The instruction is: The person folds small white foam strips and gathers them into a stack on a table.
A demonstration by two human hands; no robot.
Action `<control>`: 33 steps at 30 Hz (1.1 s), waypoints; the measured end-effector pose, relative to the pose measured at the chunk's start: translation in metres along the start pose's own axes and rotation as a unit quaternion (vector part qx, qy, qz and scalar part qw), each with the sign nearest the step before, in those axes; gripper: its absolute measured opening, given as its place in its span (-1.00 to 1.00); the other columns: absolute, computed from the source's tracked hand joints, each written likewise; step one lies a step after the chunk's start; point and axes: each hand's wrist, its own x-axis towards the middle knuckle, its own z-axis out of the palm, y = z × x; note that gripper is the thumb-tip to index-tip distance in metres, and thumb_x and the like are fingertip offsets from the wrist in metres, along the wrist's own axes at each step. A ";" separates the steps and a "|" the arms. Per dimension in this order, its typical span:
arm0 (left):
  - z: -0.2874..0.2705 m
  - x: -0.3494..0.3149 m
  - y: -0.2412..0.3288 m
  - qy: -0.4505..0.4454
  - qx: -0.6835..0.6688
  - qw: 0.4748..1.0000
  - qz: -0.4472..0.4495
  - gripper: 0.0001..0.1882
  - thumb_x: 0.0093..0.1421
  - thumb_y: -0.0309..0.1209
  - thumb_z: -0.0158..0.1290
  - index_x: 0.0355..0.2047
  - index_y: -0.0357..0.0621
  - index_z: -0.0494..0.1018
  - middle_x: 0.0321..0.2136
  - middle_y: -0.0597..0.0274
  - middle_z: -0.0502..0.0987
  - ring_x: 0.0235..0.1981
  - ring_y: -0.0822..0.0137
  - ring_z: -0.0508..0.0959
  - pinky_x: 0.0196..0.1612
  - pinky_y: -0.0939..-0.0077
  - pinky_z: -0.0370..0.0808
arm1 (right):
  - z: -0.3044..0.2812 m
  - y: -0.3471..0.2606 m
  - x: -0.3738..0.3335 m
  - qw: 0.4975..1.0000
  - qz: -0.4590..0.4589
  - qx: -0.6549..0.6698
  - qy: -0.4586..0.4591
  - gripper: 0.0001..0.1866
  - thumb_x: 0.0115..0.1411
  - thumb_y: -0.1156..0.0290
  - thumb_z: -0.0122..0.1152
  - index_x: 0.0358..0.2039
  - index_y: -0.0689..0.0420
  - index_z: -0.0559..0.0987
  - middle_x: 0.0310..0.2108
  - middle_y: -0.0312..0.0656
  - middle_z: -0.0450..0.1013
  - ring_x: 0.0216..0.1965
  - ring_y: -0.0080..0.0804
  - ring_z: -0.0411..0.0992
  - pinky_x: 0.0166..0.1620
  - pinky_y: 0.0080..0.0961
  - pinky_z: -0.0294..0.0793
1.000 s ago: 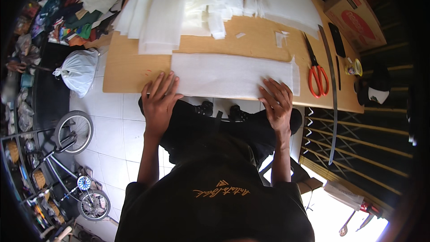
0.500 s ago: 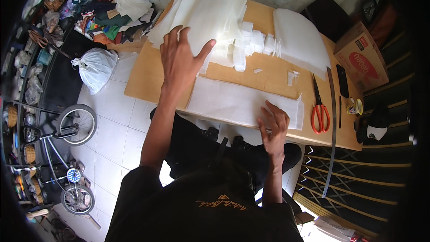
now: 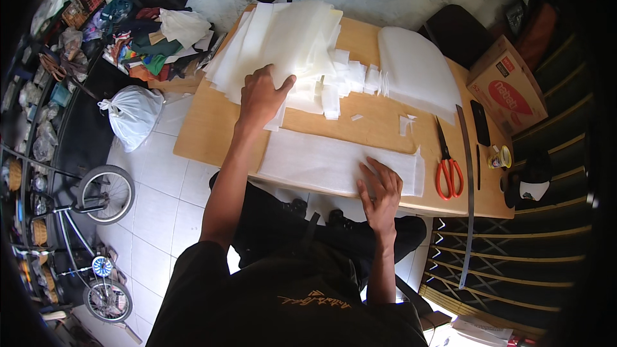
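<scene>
My left hand [image 3: 261,99] is over the near side of a fanned pile of translucent white sheets [image 3: 283,32], thumb apart from the bent fingers. Nothing shows in its grasp; whether the fingertips touch the pile I cannot tell. My right hand [image 3: 382,194] rests with spread fingers on a long white strip of sheet material [image 3: 315,157] along the table's near edge. Small white offcuts [image 3: 347,74] lie beside the pile. To the strip's right are scissors with orange handles [image 3: 448,173] and a long metal ruler [image 3: 470,199] that overhangs the table edge.
A rounded white stack [image 3: 418,67] sits at the far right of the wooden table [image 3: 205,128]. Nearby are a black phone [image 3: 480,122], a small yellow cup [image 3: 499,157] and a cardboard box [image 3: 508,87]. A tied white bag [image 3: 133,115] and a small bicycle [image 3: 83,231] stand at the left.
The view has shifted, so the table appears lower and farther left. My left hand has moved right and nearer over the pile, its fingers more bent. The right hand stays on the strip.
</scene>
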 end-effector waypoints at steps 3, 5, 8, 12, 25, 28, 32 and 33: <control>-0.004 0.001 -0.002 0.042 -0.024 0.998 0.040 -0.47 0.43 -0.11 0.12 0.06 -0.45 0.52 -0.12 -0.39 0.66 0.00 -0.25 0.65 0.08 -0.09 0.58 | 0.000 -0.002 0.001 1.000 0.003 -0.008 -0.004 -0.64 0.34 0.26 0.28 0.08 0.12 0.72 0.21 -0.15 0.55 0.19 -0.10 0.46 0.31 -0.18 0.28; -0.015 0.001 0.010 0.019 -0.008 1.000 -0.007 -0.58 0.44 -0.21 0.07 -0.02 -0.44 0.53 -0.25 -0.35 0.67 -0.13 -0.29 0.68 -0.02 -0.10 0.60 | -0.001 -0.002 0.001 1.000 0.007 -0.007 -0.005 -0.64 0.34 0.26 0.28 0.08 0.11 0.72 0.21 -0.15 0.55 0.20 -0.10 0.46 0.31 -0.17 0.28; -0.022 0.005 0.013 0.049 -0.007 0.999 0.005 -0.69 0.45 -0.33 0.04 -0.10 -0.43 0.52 -0.35 -0.32 0.67 -0.26 -0.32 0.69 -0.15 -0.10 0.62 | -0.001 -0.002 0.001 1.000 0.011 -0.005 -0.007 -0.63 0.35 0.25 0.27 0.08 0.11 0.72 0.21 -0.15 0.55 0.20 -0.10 0.46 0.32 -0.17 0.28; -0.031 0.016 0.004 0.079 -0.019 0.996 0.037 -0.75 0.43 -0.43 0.04 -0.06 -0.43 0.51 -0.36 -0.36 0.66 -0.29 -0.31 0.68 -0.20 -0.06 0.61 | -0.001 -0.002 0.002 1.000 0.007 -0.009 -0.003 -0.64 0.34 0.27 0.28 0.08 0.09 0.72 0.19 -0.15 0.55 0.16 -0.09 0.46 0.30 -0.16 0.28; -0.124 -0.084 0.051 -0.098 -0.204 0.950 0.215 -0.74 0.18 -0.65 0.11 -0.09 -0.43 0.55 -0.29 -0.03 0.61 -0.29 0.04 0.62 -0.10 0.39 0.54 | -0.015 -0.006 0.014 0.994 0.068 0.088 -0.025 -0.34 0.23 0.22 0.47 0.31 0.10 0.52 0.29 -0.07 0.43 0.31 -0.04 0.39 0.35 -0.06 0.29; -0.130 -0.099 0.047 -0.262 -0.244 0.895 0.266 -0.67 0.10 -0.66 0.15 -0.08 -0.41 0.59 -0.20 0.01 0.61 -0.20 0.09 0.63 -0.04 0.37 0.53 | -0.020 0.003 0.025 0.941 0.103 0.321 0.036 0.23 0.02 -0.07 0.63 0.55 0.11 0.13 0.48 0.03 0.22 0.41 -0.01 0.31 0.37 0.04 0.30; -0.121 -0.104 0.039 -0.335 -0.285 0.859 0.264 -0.73 0.17 -0.64 0.16 -0.10 -0.40 0.60 -0.18 0.06 0.59 -0.17 0.10 0.62 -0.04 0.39 0.51 | -0.029 0.001 0.038 0.792 0.151 0.589 0.044 0.52 -0.18 -0.45 0.60 0.58 0.12 0.02 0.49 0.20 0.16 0.43 0.09 0.28 0.41 0.08 0.27; -0.119 -0.105 0.038 -0.341 -0.285 0.857 0.260 -0.73 0.18 -0.63 0.15 -0.09 -0.39 0.61 -0.18 0.06 0.59 -0.17 0.12 0.62 -0.05 0.39 0.51 | -0.035 0.002 0.039 0.796 0.161 0.584 0.012 0.53 -0.19 -0.48 0.58 0.58 0.12 0.02 0.48 0.21 0.18 0.43 0.09 0.28 0.41 0.08 0.27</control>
